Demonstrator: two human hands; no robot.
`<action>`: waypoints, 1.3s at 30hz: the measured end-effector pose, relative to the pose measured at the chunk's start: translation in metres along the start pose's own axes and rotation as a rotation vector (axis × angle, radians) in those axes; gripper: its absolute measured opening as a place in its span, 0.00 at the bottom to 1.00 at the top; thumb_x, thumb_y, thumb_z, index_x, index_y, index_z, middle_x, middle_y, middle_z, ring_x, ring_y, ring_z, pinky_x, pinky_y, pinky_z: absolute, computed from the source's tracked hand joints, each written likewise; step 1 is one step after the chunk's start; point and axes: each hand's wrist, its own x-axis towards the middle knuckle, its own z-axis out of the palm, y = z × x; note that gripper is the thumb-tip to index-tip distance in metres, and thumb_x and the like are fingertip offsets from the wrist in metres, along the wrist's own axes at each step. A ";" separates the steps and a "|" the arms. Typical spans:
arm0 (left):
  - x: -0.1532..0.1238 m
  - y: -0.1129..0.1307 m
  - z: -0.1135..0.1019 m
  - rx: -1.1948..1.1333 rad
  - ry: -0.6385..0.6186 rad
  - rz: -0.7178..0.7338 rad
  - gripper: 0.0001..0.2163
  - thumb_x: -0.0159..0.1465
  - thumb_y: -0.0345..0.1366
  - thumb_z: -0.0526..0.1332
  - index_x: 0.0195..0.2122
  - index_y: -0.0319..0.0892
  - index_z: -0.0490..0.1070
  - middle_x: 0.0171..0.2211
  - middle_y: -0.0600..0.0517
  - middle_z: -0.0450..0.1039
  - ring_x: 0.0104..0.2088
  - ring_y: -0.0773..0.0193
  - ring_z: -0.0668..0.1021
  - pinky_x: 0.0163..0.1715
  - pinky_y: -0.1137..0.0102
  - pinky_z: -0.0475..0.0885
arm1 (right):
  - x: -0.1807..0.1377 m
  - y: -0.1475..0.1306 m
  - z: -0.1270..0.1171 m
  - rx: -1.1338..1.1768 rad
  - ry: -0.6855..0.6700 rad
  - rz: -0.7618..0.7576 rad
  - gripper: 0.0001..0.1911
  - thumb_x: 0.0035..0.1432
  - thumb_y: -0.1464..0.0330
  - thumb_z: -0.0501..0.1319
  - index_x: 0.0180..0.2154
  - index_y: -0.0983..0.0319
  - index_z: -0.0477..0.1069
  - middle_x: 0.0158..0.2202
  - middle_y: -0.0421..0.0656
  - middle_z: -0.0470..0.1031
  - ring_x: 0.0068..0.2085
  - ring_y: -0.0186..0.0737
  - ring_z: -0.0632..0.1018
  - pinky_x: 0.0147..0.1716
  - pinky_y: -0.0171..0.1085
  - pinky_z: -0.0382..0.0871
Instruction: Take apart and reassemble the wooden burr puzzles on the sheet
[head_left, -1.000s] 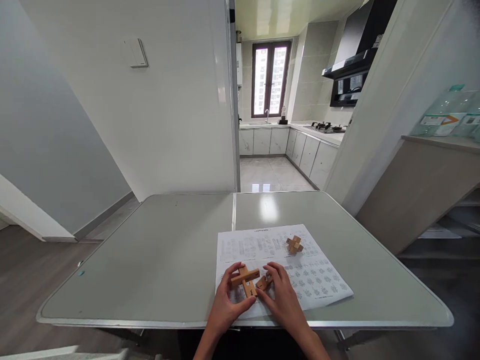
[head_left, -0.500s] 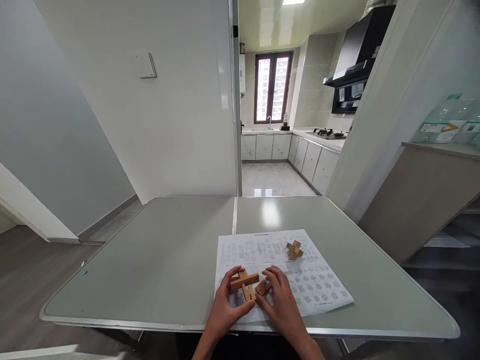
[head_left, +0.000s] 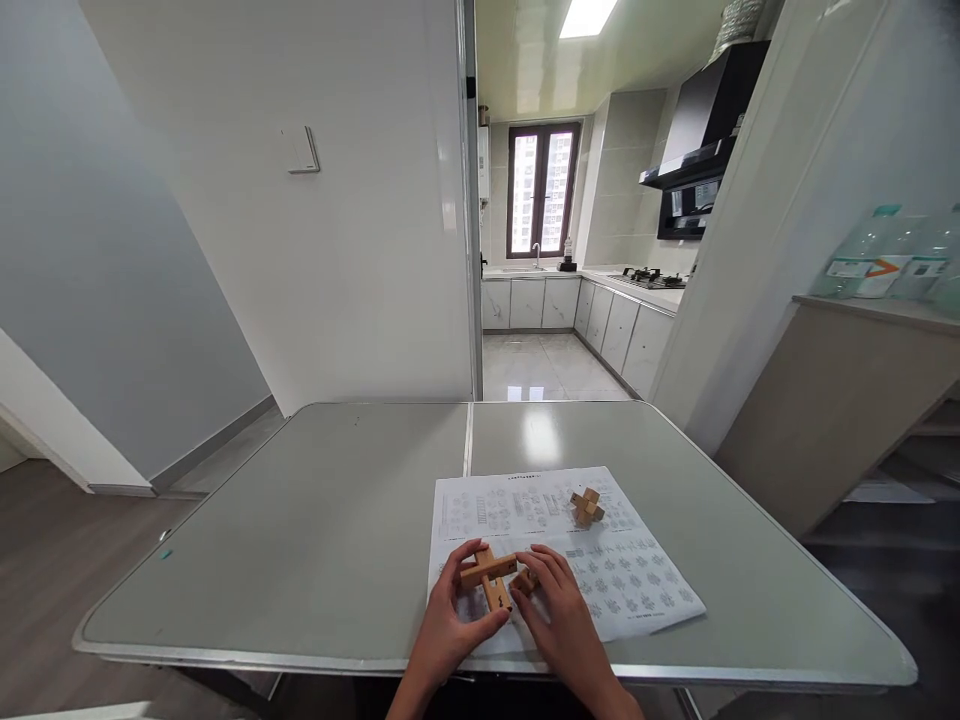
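While the left hand (head_left: 448, 622) grasps the wooden cross (head_left: 487, 576), the right hand (head_left: 564, 615) pinches a small block (head_left: 524, 580) just right of it (both over the printed sheet (head_left: 645, 590)).

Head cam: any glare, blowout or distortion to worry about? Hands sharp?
Head view: ceiling light and window blown out; soft glare patch on the table; wide-angle splays the walls toward the edges; left hand, right hand and wooden cross sharp; sheet print too small to read.

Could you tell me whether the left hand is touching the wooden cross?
Touching: the head view shows the left hand gripping the cross, fingertips on its left arm, thumb at its lower end.
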 end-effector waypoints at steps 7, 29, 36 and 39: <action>-0.001 0.003 0.001 0.018 0.012 0.008 0.34 0.55 0.35 0.74 0.61 0.51 0.65 0.63 0.45 0.70 0.62 0.46 0.74 0.64 0.52 0.66 | 0.000 -0.002 -0.002 0.033 -0.033 0.033 0.22 0.69 0.68 0.59 0.62 0.51 0.65 0.57 0.48 0.74 0.62 0.53 0.71 0.58 0.57 0.74; -0.001 0.001 0.001 0.014 -0.003 -0.010 0.35 0.54 0.34 0.74 0.62 0.50 0.64 0.62 0.44 0.70 0.62 0.46 0.74 0.65 0.52 0.65 | 0.004 -0.006 -0.006 0.038 -0.018 0.020 0.18 0.70 0.66 0.57 0.60 0.51 0.69 0.53 0.48 0.76 0.57 0.53 0.76 0.57 0.58 0.75; -0.003 0.000 0.001 0.021 -0.026 -0.011 0.35 0.55 0.36 0.74 0.63 0.50 0.64 0.63 0.44 0.70 0.60 0.47 0.76 0.63 0.53 0.67 | 0.003 -0.006 -0.007 0.076 -0.034 0.038 0.17 0.71 0.66 0.57 0.59 0.52 0.69 0.53 0.48 0.75 0.56 0.51 0.75 0.56 0.54 0.75; -0.002 0.003 0.002 0.035 -0.025 0.000 0.35 0.54 0.35 0.74 0.63 0.49 0.64 0.62 0.44 0.70 0.59 0.48 0.76 0.63 0.53 0.68 | 0.003 -0.005 -0.007 0.075 -0.033 0.036 0.17 0.71 0.66 0.57 0.59 0.52 0.69 0.52 0.48 0.75 0.56 0.51 0.76 0.55 0.54 0.75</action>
